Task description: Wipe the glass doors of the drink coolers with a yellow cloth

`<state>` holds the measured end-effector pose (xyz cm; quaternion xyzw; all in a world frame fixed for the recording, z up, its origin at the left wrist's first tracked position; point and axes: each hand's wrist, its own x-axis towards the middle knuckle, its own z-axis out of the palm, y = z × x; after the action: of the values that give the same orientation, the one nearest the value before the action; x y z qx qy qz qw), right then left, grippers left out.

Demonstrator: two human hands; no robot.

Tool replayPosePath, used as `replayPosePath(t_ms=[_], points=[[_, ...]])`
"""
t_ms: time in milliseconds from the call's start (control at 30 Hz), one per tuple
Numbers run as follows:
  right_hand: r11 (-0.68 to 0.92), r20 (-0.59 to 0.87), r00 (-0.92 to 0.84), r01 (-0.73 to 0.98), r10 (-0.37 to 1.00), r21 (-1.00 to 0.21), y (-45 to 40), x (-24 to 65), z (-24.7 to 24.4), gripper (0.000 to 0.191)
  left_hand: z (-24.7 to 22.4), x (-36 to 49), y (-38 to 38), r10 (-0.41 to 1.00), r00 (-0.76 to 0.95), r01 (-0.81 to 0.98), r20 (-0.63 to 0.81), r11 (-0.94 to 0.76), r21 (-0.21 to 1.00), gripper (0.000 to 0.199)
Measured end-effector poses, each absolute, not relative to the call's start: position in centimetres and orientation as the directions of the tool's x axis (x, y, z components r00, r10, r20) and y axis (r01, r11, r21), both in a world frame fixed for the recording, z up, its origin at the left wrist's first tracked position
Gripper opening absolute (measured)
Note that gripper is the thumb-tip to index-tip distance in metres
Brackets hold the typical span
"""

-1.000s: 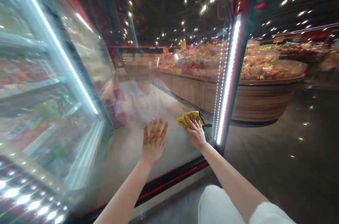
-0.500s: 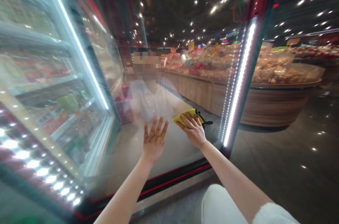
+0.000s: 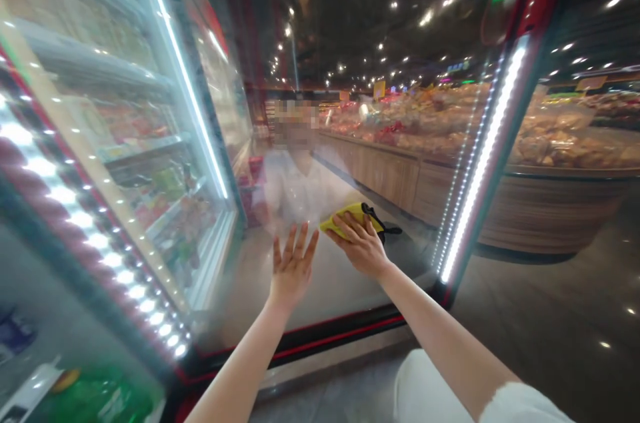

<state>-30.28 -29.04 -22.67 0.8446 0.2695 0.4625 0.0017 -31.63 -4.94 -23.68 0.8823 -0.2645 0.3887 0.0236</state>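
Observation:
My left hand (image 3: 291, 273) rests with fingers spread against a clear glass pane (image 3: 340, 293), holding nothing. Beside it, a yellow cloth (image 3: 356, 210) with black trim and a black loop lies under my right hand (image 3: 364, 250), which presses it to the glass. The cloth's underside is hidden. A faint reflection of a person in a light top shows in the pane behind both hands.
Red-and-black framing (image 3: 345, 328) runs along the pane's bottom, and a bright light strip (image 3: 485, 156) lines its right side. Lit shelves (image 3: 150, 143) of packaged goods stand left. Beyond the glass is a wooden display counter (image 3: 550, 216). A green package (image 3: 100, 393) sits lower left.
The view has turned a little to the left, so the surroundings shift right. My right hand and the cloth sit slightly further left relative to the pane's right edge; my left hand keeps its spread pose.

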Motion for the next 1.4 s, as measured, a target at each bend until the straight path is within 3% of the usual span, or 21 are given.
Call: replayPosePath(t_ms=[33,100,233,300,367,567,633,767,833,900,1000,1067,1133,1200,1333,1400], points=[[-0.828,0.752,0.417,0.475,0.51,0.298,-30.3,-30.5,-23.0,0.065,-23.8,-31.7,-4.5,-0.445,0.561,-0.481,0.698,-0.861,-0.163,0.09],[-0.862,0.783,0.423,0.432,0.455,0.267,-32.3,-30.2,-22.8,0.067,-24.0,-31.8,-3.5,-0.435,0.57,-0.47,0.698,-0.869,-0.157,0.088],[-0.944,0.912,0.389,0.331,0.132,-0.005,-30.8,-28.1,-19.9,0.064,-24.3,-32.1,-2.3,-0.407,0.599,-0.442,0.69,-0.886,-0.138,0.084],[-0.939,0.925,0.375,0.336,0.065,-0.07,-27.5,-27.4,-18.9,0.063,-24.5,-32.3,-2.0,-0.393,0.611,-0.432,0.687,-0.893,-0.126,0.084],[-0.933,0.914,0.389,0.358,0.113,-0.037,-24.6,-27.6,-19.0,0.062,-24.8,-32.5,-1.9,-0.382,0.621,-0.426,0.684,-0.897,-0.114,0.085],[-0.764,0.716,0.378,0.552,0.586,0.333,-27.2,-30.2,-22.7,0.067,-25.8,-32.9,-1.1,-0.36,0.648,-0.402,0.671,-0.91,-0.1,0.086],[-0.798,0.753,0.375,0.51,0.541,0.32,-29.3,-30.1,-23.0,0.068,-26.1,-33.0,-0.8,-0.354,0.653,-0.391,0.67,-0.915,-0.102,0.086],[-0.918,0.913,0.345,0.39,0.218,0.072,-27.9,-28.5,-21.7,0.065,-27.0,-33.2,-0.6,-0.322,0.673,-0.352,0.666,-0.931,-0.095,0.083],[-0.917,0.925,0.349,0.399,0.152,0.0,-25.2,-28.1,-21.5,0.063,-27.5,-33.2,-0.7,-0.312,0.68,-0.335,0.663,-0.937,-0.097,0.082],[-0.901,0.909,0.37,0.435,0.19,0.012,-23.1,-28.4,-22.0,0.061,-27.9,-33.2,-0.9,-0.303,0.686,-0.318,0.662,-0.943,-0.103,0.081],[-0.823,0.839,0.374,0.549,0.396,0.144,-23.4,-29.5,-23.5,0.059,-28.4,-33.1,-0.9,-0.285,0.696,-0.287,0.659,-0.952,-0.108,0.08],[-0.727,0.782,0.317,0.644,0.537,0.238,-25.8,-29.9,-24.1,0.055,-28.5,-33.1,-0.9,-0.273,0.701,-0.267,0.659,-0.957,-0.112,0.078],[-0.659,0.781,0.211,0.685,0.588,0.312,-28.4,-29.7,-23.8,0.048,-28.6,-33.1,-0.8,-0.267,0.702,-0.251,0.66,-0.96,-0.121,0.078],[-0.693,0.854,0.105,0.638,0.51,0.335,-29.8,-29.0,-22.7,0.042,-28.7,-33.1,-0.8,-0.263,0.698,-0.238,0.667,-0.963,-0.131,0.08],[-0.809,0.967,0.047,0.559,0.251,0.183,-27.3,-28.1,-20.4,0.035,-29.2,-32.9,-0.7,-0.242,0.684,-0.202,0.688,-0.969,-0.14,0.084],[-0.797,0.964,0.076,0.581,0.253,0.164,-25.2,-28.4,-20.5,0.034,-29.4,-32.8,-0.7,-0.237,0.669,-0.191,0.704,-0.971,-0.145,0.084]])
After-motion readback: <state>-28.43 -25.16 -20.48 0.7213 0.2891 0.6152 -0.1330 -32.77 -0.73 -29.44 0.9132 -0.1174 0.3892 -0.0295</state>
